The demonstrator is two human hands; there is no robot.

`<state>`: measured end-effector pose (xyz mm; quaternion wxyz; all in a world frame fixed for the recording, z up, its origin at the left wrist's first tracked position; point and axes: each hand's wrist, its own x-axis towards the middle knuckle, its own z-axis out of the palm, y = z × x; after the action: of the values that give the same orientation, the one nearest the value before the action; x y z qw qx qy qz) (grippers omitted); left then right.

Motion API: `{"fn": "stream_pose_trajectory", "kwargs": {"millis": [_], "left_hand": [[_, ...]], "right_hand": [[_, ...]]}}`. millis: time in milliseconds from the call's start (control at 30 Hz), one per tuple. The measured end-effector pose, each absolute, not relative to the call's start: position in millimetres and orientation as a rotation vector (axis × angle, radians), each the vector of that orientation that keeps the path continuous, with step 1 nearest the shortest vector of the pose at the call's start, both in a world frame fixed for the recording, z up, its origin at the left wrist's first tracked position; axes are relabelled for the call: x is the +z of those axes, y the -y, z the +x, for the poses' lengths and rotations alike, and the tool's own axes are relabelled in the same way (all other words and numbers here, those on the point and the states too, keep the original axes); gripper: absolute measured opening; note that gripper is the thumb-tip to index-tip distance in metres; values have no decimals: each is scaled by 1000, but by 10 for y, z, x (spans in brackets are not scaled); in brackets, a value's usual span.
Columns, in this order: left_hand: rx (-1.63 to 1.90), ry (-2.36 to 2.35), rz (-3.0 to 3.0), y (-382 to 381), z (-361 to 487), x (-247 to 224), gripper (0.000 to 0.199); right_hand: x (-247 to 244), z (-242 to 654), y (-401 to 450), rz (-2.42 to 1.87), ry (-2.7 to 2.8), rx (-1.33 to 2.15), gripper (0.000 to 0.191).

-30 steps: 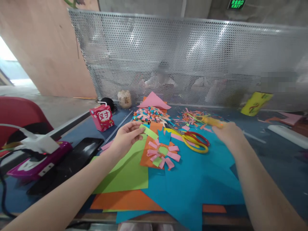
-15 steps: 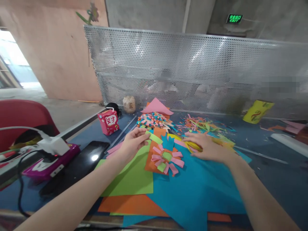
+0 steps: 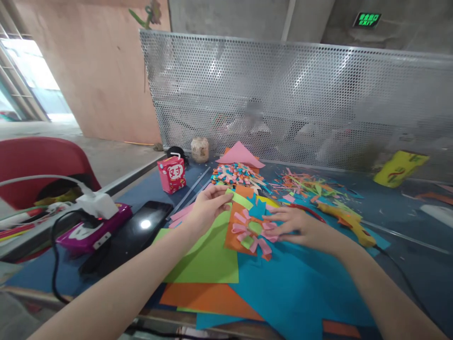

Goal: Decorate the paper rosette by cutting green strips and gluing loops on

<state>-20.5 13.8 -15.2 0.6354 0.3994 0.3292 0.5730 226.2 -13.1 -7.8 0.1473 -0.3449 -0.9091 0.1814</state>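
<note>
Head view, and over on the left stood the red drink carton [image 3: 172, 174], a white straw [image 3: 176, 155] poking from its top, its contents hidden behind printed walls! Behind it sat a pale jar [image 3: 200, 150], too blurred to show what it held, while far right a yellow container [image 3: 401, 168] leaned near the perforated panel [image 3: 300, 94]. A white plug [image 3: 97, 208] perched on the purple power strip [image 3: 101, 234].

Now the centre: the left hand [image 3: 211, 206] pinched a green strip [image 3: 242, 200] between thumb and fingers, just beyond the pink-petalled paper flower [image 3: 255, 227], which overlapped an orange piece [image 3: 233, 238]. In came the right hand [image 3: 300, 227], fingers loosely spread at the flower's right-hand petals; touching or just above, one could not tell! It covered most of the scissors [image 3: 312, 212], a red handle peeping out.

Shapes behind the panel were a blur, and both forearms ran off the bottom. Down front, coloured sheets [image 3: 208, 301] overhung the near table edge; blue paper [image 3: 300, 283] spread wide below the right hand, the yellow glue gun [image 3: 348, 225] lying to its right.
</note>
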Motion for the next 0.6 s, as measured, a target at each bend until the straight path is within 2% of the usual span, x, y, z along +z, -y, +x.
{"fn": "stream_pose_trajectory", "kwargs": {"millis": [100,267,367,600], "left_hand": [[1337,-753,849,-145,-211,-132,23],[1342,-820,796,-158,-224,-123,20],[1365,-867,775,-155,-233,-117,17],[1346,-978,763,-152,-221,-116,13]], "right_hand": [[-67,2223,155,-1004,2312,735,22],[-45,2234,160,-1133,1578,788,17],[-25,2252,137,-1069,1264,966,16],[-50,2184,128,-1242,1102,1455,15]]}}
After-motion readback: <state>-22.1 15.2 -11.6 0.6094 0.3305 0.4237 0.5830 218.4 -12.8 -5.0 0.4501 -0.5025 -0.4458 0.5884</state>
